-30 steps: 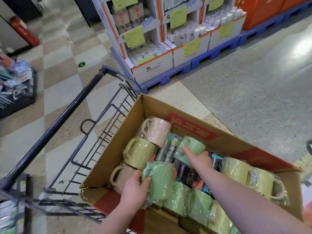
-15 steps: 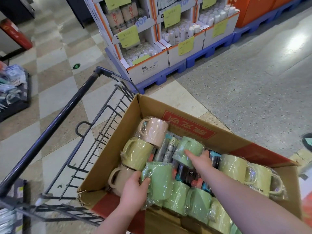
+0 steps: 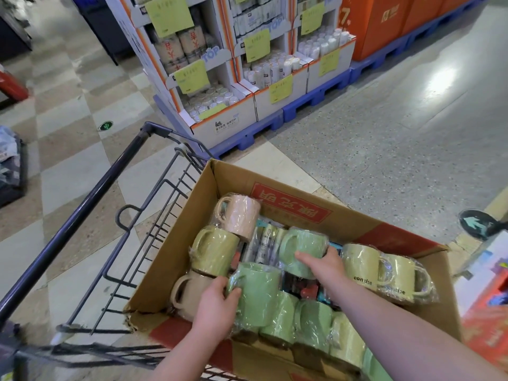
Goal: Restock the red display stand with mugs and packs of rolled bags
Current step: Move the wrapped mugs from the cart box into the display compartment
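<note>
A cardboard box (image 3: 176, 259) sits in a shopping cart and holds several plastic-wrapped mugs in green, yellow-green, beige and pink. Packs of rolled bags (image 3: 265, 244) lie between them in the middle. My left hand (image 3: 215, 309) grips a green mug (image 3: 257, 294) at the box's near left. My right hand (image 3: 324, 264) curls over another green mug (image 3: 302, 247) in the middle of the box. A pair of yellow-green mugs (image 3: 384, 268) printed "concise" lies at the right. A red corner of a stand (image 3: 489, 320) shows at the right edge.
The cart's dark handle bar (image 3: 82, 213) and wire side (image 3: 154, 235) run along the left. White display stands with yellow price tags (image 3: 233, 86) stand on blue pallets ahead. Orange boxes (image 3: 390, 20) stand at the far right. Tiled floor spreads all around.
My right hand has closed over the middle green mug, fingers wrapping its side. The view has tilted down slightly. My left hand keeps its grip on the near green mug.
</note>
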Tool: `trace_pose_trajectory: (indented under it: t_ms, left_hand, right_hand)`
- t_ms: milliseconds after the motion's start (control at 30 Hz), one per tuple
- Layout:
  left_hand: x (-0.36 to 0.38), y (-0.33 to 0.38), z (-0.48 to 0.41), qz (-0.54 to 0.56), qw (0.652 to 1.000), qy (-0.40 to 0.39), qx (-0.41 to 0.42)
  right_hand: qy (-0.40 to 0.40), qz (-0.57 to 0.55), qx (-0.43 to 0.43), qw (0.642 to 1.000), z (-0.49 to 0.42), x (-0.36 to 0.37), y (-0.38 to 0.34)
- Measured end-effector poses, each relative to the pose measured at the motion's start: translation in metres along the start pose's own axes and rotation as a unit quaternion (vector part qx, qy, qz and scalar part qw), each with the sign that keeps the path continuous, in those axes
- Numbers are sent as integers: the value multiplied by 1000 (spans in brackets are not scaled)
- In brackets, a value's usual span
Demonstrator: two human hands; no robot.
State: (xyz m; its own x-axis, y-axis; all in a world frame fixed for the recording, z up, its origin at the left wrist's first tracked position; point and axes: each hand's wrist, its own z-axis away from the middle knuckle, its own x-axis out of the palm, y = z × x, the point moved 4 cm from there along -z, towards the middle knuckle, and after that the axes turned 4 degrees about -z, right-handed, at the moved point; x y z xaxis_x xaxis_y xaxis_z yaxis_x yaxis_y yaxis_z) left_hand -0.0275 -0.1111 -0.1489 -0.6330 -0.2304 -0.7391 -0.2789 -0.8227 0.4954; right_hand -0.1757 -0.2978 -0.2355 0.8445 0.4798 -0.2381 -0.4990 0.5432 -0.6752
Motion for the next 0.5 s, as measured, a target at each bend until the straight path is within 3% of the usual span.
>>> trace_pose_trajectory:
  t_ms: [333,500]
  left_hand:
    - [-11,18,38,31,998,-4,54]
    - [-21,27,65,51,991,7,125]
  right_hand:
    - [65,-2,-84,994,81,-65,2]
    - [105,-3,-137,985,130,-82,12]
